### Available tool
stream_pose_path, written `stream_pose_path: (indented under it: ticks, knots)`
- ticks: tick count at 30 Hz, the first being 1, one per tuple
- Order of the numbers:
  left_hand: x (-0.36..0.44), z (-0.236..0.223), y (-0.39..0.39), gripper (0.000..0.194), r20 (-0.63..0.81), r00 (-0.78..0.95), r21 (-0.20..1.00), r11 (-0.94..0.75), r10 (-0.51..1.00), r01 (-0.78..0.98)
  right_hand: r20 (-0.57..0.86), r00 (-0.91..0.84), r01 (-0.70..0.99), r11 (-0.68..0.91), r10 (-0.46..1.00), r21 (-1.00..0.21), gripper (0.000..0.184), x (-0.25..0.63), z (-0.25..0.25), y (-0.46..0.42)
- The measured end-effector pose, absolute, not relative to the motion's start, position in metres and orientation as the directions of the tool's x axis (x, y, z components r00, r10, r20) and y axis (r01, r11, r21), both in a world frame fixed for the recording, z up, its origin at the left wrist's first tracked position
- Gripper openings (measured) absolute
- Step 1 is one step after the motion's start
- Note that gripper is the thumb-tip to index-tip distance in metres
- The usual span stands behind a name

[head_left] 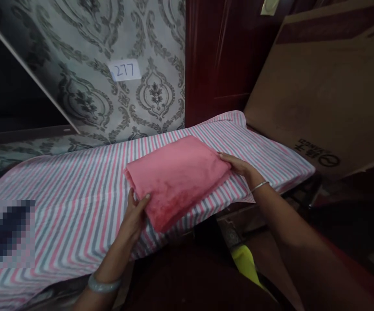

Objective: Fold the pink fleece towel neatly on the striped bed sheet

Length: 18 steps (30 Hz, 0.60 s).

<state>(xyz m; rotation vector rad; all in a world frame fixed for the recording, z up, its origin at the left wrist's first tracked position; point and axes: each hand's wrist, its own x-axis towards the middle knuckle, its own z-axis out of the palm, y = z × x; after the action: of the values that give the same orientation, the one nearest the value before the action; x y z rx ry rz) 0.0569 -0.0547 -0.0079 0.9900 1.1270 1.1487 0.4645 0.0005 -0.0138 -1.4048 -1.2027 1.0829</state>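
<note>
A folded pink cloth (177, 168) lies on a striped sheet (86, 207), with darker red patches along its near side. At its left edge is my left hand (135, 216), closed on the layers, thumb on top and a finger along the side. My right hand (237, 164) grips the right edge, its fingers reaching over the upper corner and partly hidden. Whether the cloth is a garment or a cover, I cannot tell.
A large cardboard box (319, 95) leans at the right by a dark red door (219, 52). A dark screen (15, 86) stands at the left. On the patterned wall is a paper reading 277 (125, 70). Something yellow (247, 265) hangs below the table edge.
</note>
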Motion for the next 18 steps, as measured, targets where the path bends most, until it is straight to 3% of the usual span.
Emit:
stream_pose_path:
  ticks: [3, 8, 10, 14, 18]
  knots:
    - [0.072, -0.004, -0.049, 0.088, 0.019, 0.028, 0.988, -0.015, 0.999, -0.152, -0.045, 0.098, 0.125, -0.057, 0.994, -0.990, 0.064, 0.450, -0.005, 0.001]
    - [0.058, 0.010, -0.026, 0.088, 0.215, -0.130, 0.976, -0.208, 0.968, 0.067, 0.149, 0.223, 0.131, 0.122, 0.963, -0.984, 0.074, 0.427, 0.008, -0.023]
    - [0.041, 0.011, -0.020, 0.093, 0.183, -0.101, 0.983, -0.180, 0.978, 0.038, 0.110, 0.207, 0.153, 0.079, 0.972, -0.985, 0.070, 0.424, 0.000, -0.039]
    - [0.009, -0.001, -0.019, 0.096, -0.028, 0.079, 0.994, 0.036, 0.997, -0.101, -0.072, 0.157, 0.348, -0.123, 0.985, -0.929, 0.062, 0.431, -0.022, -0.058]
    - [-0.007, -0.009, -0.006, 0.086, -0.098, -0.135, 0.993, 0.088, 0.986, -0.076, 0.175, 0.265, 0.528, 0.009, 0.948, -0.849, 0.070, 0.428, -0.010, -0.041]
